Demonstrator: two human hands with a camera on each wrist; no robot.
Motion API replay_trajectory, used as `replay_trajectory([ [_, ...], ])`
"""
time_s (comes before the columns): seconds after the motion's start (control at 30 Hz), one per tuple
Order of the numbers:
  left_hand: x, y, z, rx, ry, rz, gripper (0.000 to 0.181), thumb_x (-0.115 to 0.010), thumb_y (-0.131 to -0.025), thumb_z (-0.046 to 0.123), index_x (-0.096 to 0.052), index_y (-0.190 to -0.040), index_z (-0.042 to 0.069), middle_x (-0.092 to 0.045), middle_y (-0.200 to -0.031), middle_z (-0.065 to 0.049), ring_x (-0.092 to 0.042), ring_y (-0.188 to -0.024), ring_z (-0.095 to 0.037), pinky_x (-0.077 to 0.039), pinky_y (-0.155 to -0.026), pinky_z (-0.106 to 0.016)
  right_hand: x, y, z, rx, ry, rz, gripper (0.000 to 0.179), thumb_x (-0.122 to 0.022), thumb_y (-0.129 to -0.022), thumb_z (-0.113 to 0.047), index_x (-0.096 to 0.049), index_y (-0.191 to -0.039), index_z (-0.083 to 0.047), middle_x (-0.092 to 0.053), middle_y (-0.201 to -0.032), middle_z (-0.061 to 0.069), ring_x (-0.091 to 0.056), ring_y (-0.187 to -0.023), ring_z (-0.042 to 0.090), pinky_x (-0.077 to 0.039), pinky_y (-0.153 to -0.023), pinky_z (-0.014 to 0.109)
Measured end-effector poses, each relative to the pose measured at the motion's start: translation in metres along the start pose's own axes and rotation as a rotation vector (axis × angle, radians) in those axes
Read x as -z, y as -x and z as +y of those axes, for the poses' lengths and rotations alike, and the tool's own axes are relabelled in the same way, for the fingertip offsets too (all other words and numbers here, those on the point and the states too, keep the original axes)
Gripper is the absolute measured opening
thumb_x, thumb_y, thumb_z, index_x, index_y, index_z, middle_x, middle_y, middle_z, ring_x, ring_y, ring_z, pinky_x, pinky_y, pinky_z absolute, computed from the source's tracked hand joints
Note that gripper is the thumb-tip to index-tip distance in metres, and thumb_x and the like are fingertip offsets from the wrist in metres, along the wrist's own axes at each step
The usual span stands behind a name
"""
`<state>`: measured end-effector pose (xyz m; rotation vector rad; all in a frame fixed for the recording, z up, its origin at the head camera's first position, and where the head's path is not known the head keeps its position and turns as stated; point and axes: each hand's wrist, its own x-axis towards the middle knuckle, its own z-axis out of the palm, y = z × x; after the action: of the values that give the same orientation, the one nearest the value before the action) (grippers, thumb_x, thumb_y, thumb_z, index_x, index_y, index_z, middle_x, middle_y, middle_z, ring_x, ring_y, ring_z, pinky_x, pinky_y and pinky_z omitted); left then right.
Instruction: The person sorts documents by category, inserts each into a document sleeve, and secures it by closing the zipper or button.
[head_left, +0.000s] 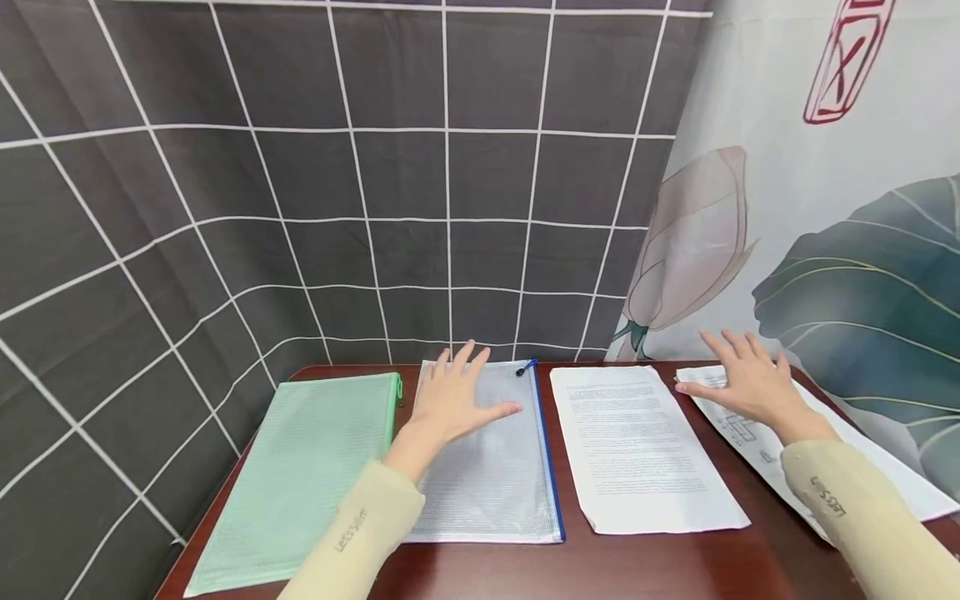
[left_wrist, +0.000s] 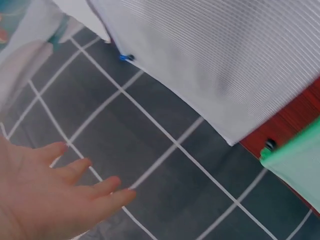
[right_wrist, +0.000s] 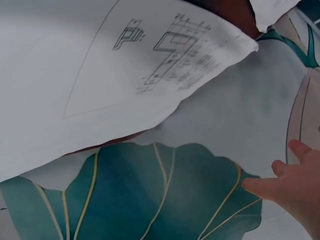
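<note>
- Left hand [head_left: 447, 400] raised over the upper part of the white pouch [head_left: 495, 483]; fingers spread wide, thumb stretched out to the side, nothing in hold
- Left wrist view: same hand apart from the pouch, seen against the dark cloth [head_left: 390, 175]
- Right hand [head_left: 753, 385] above the upper end of the drawing sheet [right_wrist: 105, 85]; fingers fanned well open, thumb pointing inward, nothing in hold
- Right wrist view: this hand clear of the paper, in front of the pale cloth [head_left: 765, 83]
- White pouch flat on the reddish-brown surface [head_left: 480, 575], between the green pouch [head_left: 307, 467] and the printed sheet [head_left: 637, 450]; blue edging [head_left: 551, 467] down its right side, blue cord [head_left: 529, 366] with a dark tip at the upper right corner
- Green pouch flat at the left end, slightly slanted; green pull [head_left: 400, 390] at its upper right corner
- Printed sheet right of the white pouch, face up, lines of small text
- Drawing sheet at the right end, angled, line diagrams showing; part hidden under the right arm
- Pale sleeves [head_left: 360, 525] on both arms, dark lettering near the cuffs
- Dark cloth gridded in white lines; pale cloth bears a green leaf [head_left: 870, 308], a pinkish flower [head_left: 697, 225], a red mark [head_left: 847, 62]
</note>
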<state>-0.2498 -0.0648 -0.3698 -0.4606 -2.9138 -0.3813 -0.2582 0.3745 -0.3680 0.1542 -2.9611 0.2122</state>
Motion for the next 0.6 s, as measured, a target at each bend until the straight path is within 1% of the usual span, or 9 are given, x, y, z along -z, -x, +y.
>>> replay_trajectory([
  [0.1, 0.0, 0.003, 0.008, 0.01, 0.09, -0.004, 0.096, -0.055, -0.08, 0.08, -0.032, -0.156, 0.026, -0.029, -0.164, -0.003, -0.034, -0.147, -0.038, -0.037, -0.114, -0.061, 0.002, 0.001, 0.006, -0.004, 0.003, 0.0, 0.108, -0.06, -0.081, -0.073, -0.02, -0.157, -0.008, -0.024, -0.153, 0.037, -0.019, -0.138, 0.061, -0.012, -0.102, 0.085],
  [0.2, -0.002, 0.007, 0.015, 0.028, 0.172, -0.01, 0.093, -0.058, -0.081, 0.076, -0.035, -0.155, 0.024, -0.034, -0.162, -0.004, -0.039, -0.145, -0.035, -0.042, -0.112, -0.058, 0.002, 0.003, 0.014, 0.009, -0.007, 0.014, 0.107, -0.063, -0.081, -0.07, -0.024, -0.155, -0.004, -0.028, -0.15, 0.038, -0.023, -0.135, 0.061, -0.017, -0.102, 0.083],
  [0.27, -0.005, 0.01, 0.02, 0.044, 0.238, -0.022, 0.09, -0.06, -0.082, 0.073, -0.038, -0.153, 0.023, -0.037, -0.16, -0.006, -0.042, -0.144, -0.034, -0.043, -0.11, -0.058, 0.001, 0.005, 0.02, 0.018, -0.02, 0.024, 0.106, -0.065, -0.081, -0.067, -0.027, -0.153, 0.0, -0.031, -0.147, 0.039, -0.027, -0.132, 0.06, -0.021, -0.103, 0.081],
  [0.33, -0.01, 0.013, 0.023, 0.057, 0.312, -0.038, 0.088, -0.062, -0.083, 0.07, -0.04, -0.152, 0.02, -0.042, -0.157, -0.009, -0.044, -0.142, -0.034, -0.043, -0.111, -0.058, 0.0, 0.008, 0.026, 0.011, -0.046, 0.015, 0.105, -0.066, -0.082, -0.066, -0.027, -0.153, 0.002, -0.032, -0.146, 0.039, -0.028, -0.132, 0.06, -0.023, -0.102, 0.08],
  [0.47, -0.017, 0.017, 0.031, 0.087, 0.495, -0.07, 0.083, -0.065, -0.084, 0.063, -0.044, -0.149, 0.016, -0.045, -0.154, -0.014, -0.044, -0.142, -0.035, -0.041, -0.112, -0.059, 0.001, 0.012, 0.039, -0.033, -0.082, -0.019, 0.104, -0.064, -0.084, -0.065, -0.025, -0.153, 0.002, -0.029, -0.147, 0.041, -0.028, -0.13, 0.063, -0.027, -0.099, 0.082],
  [0.6, -0.024, 0.02, 0.037, 0.092, 0.655, -0.102, 0.079, -0.066, -0.086, 0.056, -0.047, -0.147, 0.009, -0.049, -0.15, -0.017, -0.054, -0.132, -0.039, -0.046, -0.107, -0.058, 0.001, 0.015, 0.054, -0.071, -0.079, -0.037, 0.102, -0.062, -0.086, -0.065, -0.025, -0.152, 0.003, -0.025, -0.147, 0.044, -0.03, -0.126, 0.067, -0.03, -0.094, 0.083],
])
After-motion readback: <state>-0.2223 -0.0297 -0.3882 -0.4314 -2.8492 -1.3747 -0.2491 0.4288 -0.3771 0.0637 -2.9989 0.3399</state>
